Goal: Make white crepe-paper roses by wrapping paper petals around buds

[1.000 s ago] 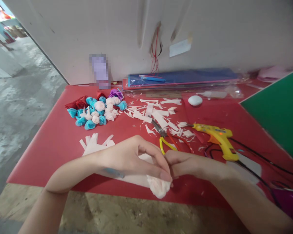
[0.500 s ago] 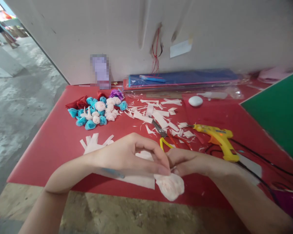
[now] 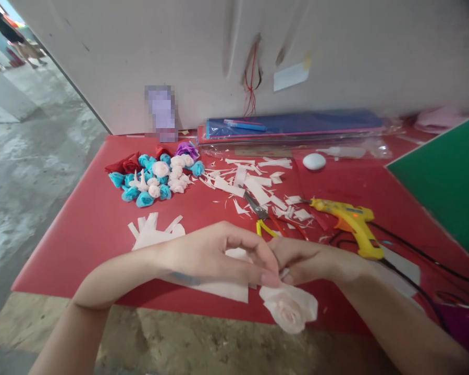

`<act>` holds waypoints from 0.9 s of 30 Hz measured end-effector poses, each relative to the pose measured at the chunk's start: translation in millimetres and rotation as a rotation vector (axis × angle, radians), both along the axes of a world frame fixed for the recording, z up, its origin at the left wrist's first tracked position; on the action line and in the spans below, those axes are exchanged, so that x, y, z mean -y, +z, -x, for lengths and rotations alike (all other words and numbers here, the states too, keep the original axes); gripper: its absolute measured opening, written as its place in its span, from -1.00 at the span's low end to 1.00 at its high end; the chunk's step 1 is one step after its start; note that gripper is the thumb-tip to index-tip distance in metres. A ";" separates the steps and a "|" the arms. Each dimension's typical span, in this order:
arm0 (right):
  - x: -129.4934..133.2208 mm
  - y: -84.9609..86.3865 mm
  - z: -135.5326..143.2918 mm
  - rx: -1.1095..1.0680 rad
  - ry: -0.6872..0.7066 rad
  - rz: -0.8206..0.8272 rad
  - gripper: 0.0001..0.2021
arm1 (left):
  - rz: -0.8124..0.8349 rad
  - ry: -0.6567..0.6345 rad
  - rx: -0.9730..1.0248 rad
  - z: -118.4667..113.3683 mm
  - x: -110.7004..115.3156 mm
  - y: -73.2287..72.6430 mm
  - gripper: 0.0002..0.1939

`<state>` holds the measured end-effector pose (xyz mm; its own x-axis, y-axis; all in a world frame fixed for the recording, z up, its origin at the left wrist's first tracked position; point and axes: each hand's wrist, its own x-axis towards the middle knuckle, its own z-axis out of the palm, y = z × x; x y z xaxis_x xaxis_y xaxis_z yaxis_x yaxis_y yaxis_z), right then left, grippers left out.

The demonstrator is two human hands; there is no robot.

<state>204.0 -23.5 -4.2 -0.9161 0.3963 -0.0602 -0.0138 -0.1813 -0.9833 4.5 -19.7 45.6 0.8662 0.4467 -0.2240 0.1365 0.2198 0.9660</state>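
Observation:
A pale pink paper rose [image 3: 290, 308] hangs head-down over the front edge of the red table, its spiral of petals facing me. My left hand [image 3: 226, 255] pinches its base between thumb and fingers. Against it, my right hand [image 3: 303, 260] is closed at the same base, and the exact spot it grips is partly hidden. Beneath my left hand lies cut pale paper [image 3: 222, 291], with fringed strips [image 3: 152, 229] showing behind the wrist. Pliers [image 3: 258, 205] with red and yellow handles rest just beyond my fingers.
A yellow glue gun [image 3: 347, 221] with a black cord lies at right. Blue, white, red and purple paper flowers [image 3: 152, 177] cluster at back left. Paper scraps [image 3: 258, 187] cover the middle. A white egg-shaped object [image 3: 314, 161] and wrapped blue sheets [image 3: 316, 125] sit near the wall.
The rose has shifted slightly right and turned, so its spiral centre now faces me more. Both hands stay together at its base, the left moved a little right.

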 end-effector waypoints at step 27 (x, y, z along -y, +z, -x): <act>9.8 15.8 12.2 0.161 -0.449 0.130 -0.79 | -1.046 0.419 0.080 3.3 -0.7 1.2 -0.93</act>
<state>191.7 -33.3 11.6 -0.6316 0.7297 -0.2619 0.0315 -0.3134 -0.9491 1.2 -19.0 46.8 0.5992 0.6410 0.4797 0.1715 -0.6880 0.7051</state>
